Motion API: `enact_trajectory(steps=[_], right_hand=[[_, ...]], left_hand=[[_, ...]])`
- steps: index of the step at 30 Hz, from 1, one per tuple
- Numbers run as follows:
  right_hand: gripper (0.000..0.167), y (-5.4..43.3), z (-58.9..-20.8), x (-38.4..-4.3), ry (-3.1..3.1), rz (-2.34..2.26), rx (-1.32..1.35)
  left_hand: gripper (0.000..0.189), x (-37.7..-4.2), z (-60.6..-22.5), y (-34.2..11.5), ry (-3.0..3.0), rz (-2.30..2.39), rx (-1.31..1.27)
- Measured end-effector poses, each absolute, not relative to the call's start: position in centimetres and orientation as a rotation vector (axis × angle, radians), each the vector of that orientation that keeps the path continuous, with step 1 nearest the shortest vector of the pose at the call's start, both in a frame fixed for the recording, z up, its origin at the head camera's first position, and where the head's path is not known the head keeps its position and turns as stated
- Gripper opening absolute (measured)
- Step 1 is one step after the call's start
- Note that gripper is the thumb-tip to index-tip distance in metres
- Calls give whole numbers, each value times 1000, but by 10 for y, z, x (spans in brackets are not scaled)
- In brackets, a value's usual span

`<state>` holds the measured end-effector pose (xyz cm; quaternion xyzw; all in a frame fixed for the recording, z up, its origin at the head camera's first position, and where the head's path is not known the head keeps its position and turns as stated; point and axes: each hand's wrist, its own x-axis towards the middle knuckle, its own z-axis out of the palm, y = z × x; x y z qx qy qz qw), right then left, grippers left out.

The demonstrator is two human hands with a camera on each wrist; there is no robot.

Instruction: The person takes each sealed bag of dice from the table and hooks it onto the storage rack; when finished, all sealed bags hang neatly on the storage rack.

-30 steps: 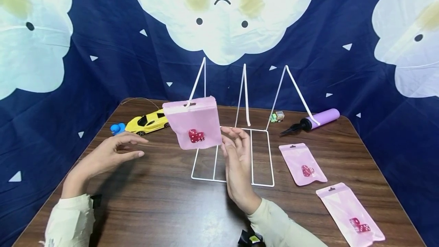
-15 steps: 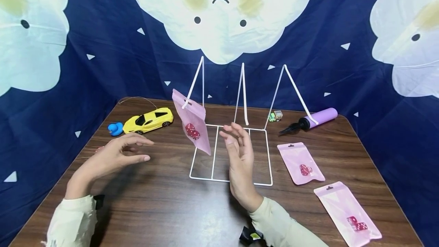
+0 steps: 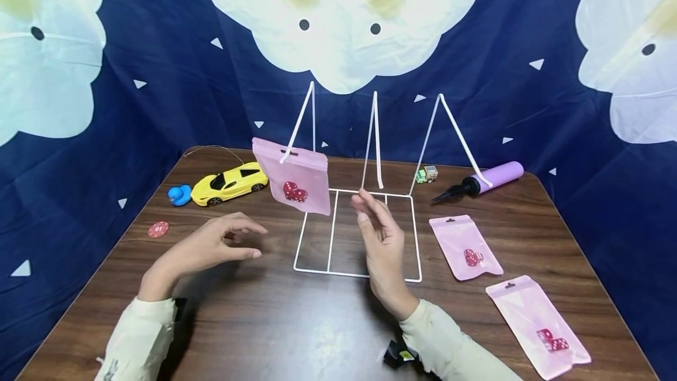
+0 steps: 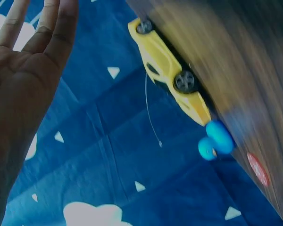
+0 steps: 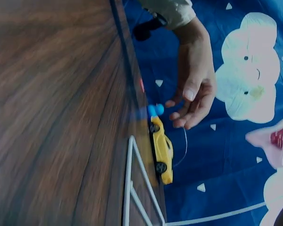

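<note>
Pouch [image 3: 304, 172] of pale pink plastic hangs from the left prong of a white wire rack [image 3: 329, 272], the prong passing through the slot in its header and the tip showing in front. It is turned at a slight angle, its top edge sloping down toward the right, its front smooth and partly see-through; red dice [image 3: 290, 190] with white pips sit low inside. The rack's middle and right prongs stand beside it, and the rectangular base lies flat on the dark wood-grained table [image 3: 254, 322].

The left grip [image 3: 206, 243] is released: thumb and fingers are spread apart in a loose curve around nothing, below and to the left of the pouch in the head view and apart from it. The right grip [image 3: 383, 246] is released too, fingers raised and softly bent with the thumb close to them, just to the right of the pouch but not touching it.

On the table's right side lie two more dice-filled pouches, a farther pouch [image 3: 460, 237] and a nearer pouch [image 3: 523, 307]. On the left are a yellow toy sports car [image 3: 230, 184], a blue rubber duck [image 3: 180, 195] and a red poker chip [image 3: 158, 229]; near the right prong are a small toy truck [image 3: 426, 175] and a purple hand pump [image 3: 499, 179].
</note>
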<state>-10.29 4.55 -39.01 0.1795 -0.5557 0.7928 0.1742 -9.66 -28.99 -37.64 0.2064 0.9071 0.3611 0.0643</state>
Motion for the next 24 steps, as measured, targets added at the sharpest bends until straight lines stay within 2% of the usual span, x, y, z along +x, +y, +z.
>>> enact_trajectory(steps=[18,20,24], right_hand=[[32,90,-411,-109,-1680,2197,466],[32,99,-415,-109,-1716,2167,451],[32,115,-422,-109,-1768,2142,405]], left_hand=[[28,-106,-402,-239,2626,1017,933],[27,-110,-411,-239,2624,1030,977],[28,-126,-456,-250,2617,1047,1096]])
